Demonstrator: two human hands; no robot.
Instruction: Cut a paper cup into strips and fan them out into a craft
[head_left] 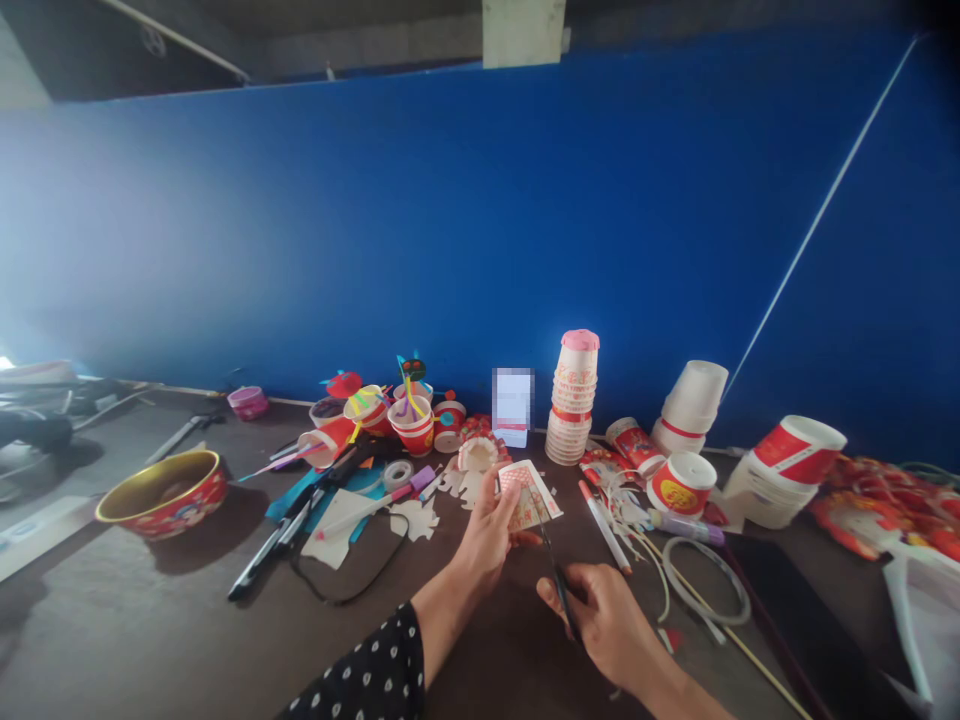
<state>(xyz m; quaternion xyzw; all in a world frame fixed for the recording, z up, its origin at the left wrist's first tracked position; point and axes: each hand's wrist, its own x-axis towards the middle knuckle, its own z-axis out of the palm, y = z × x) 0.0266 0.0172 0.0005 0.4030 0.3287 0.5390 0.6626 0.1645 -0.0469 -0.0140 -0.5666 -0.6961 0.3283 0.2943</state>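
Note:
A red-and-white patterned paper cup (pixel 534 497), seemingly cut, is held between the thumb and fingers of my left hand (pixel 491 525). My right hand (pixel 596 610) is wrapped round a pair of dark scissors (pixel 559 575). The blades point up and to the left, their tips against the cup's lower edge. How far the blades are parted I cannot tell. Just behind my left hand lie pale cut paper pieces (pixel 457 485) and a frilled, cut paper cup (pixel 480 455).
A tall stack of paper cups (pixel 574 400) stands at the back. Rightward are more cups (pixel 681 485), a marker (pixel 604 525), a coiled clear tube (pixel 709 580) and a dark flat panel (pixel 802 620). At left sit a red-gold bowl (pixel 165 495), a glue gun (pixel 375 510) and decorated cups (pixel 412 425).

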